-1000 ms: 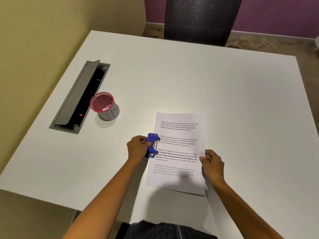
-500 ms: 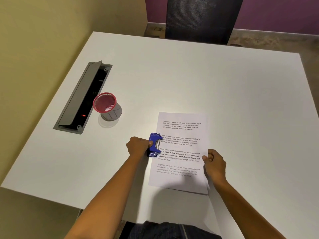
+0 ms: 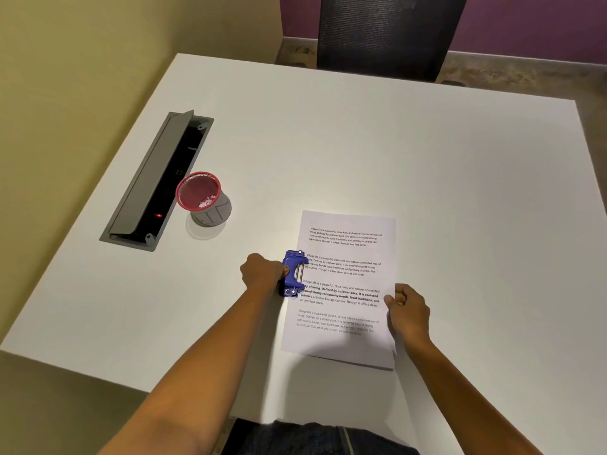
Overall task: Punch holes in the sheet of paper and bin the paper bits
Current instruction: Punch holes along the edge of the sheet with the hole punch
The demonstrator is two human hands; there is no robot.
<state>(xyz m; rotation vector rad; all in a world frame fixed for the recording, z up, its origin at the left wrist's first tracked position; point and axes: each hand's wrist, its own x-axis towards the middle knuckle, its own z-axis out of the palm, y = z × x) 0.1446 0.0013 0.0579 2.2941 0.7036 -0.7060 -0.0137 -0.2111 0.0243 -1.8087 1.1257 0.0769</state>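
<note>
A printed sheet of paper point(image 3: 345, 254) lies on the white table point(image 3: 361, 142), its near end lifted a little off the surface. A blue hole punch point(image 3: 293, 273) sits over the sheet's left edge, about halfway along. My left hand point(image 3: 261, 272) is closed on the punch from the left. My right hand point(image 3: 408, 309) pinches the sheet's right edge. A small grey bin with a red mesh liner point(image 3: 203, 198) stands to the upper left, with white paper bits at its bottom.
A grey cable tray point(image 3: 154, 178) with its lid raised is set into the table beside the bin, and a red light glows inside. A dark chair point(image 3: 387, 31) stands at the far side. The table's near edge runs just below my forearms.
Both hands, the punch and the sheet hold the same places on the table. Only the camera view has shifted slightly.
</note>
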